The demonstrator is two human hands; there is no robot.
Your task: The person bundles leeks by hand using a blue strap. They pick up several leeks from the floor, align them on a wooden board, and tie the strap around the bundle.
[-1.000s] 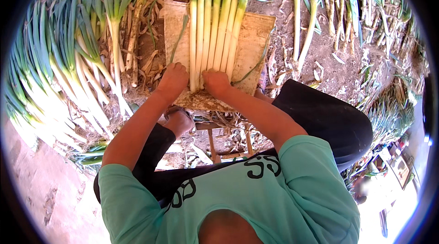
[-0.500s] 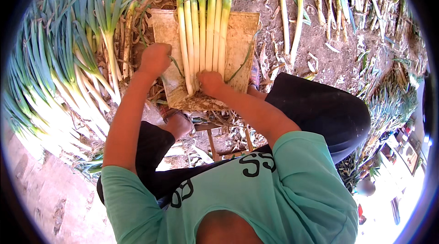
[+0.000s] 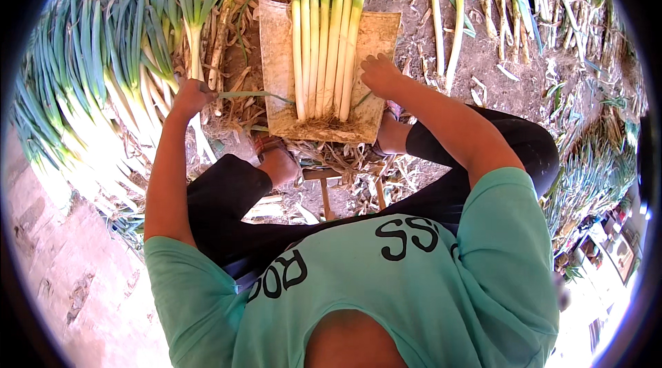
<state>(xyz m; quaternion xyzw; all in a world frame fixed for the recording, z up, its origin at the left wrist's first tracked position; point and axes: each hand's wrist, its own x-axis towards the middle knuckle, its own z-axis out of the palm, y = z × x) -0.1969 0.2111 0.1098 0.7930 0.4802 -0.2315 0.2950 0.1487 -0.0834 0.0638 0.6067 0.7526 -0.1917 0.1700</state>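
A row of several long green onions (image 3: 324, 51) lies side by side on a soil-stained board (image 3: 276, 57) in front of me, root ends toward me. My left hand (image 3: 193, 97) is closed on one end of a narrow green leaf strip (image 3: 248, 94), pulled out to the left of the board. That strip runs to the onions' left side, and its middle is hidden beneath them. Beyond the board's right part, my right hand (image 3: 381, 76) has curled fingers; the strip's other end comes out right of the onions and reaches it.
A large heap of green onions (image 3: 89, 92) lies at the left. Two loose onions (image 3: 455, 30) rest on the soil to the right, with more piles (image 3: 593, 168) farther right. Dry leaf scraps (image 3: 338, 157) and a small wooden stand (image 3: 324, 192) are between my feet.
My right hand has left the onions' root ends and moved up and right. My left hand has moved left and down, drawing the leaf strip out. The board appears farther up and right.
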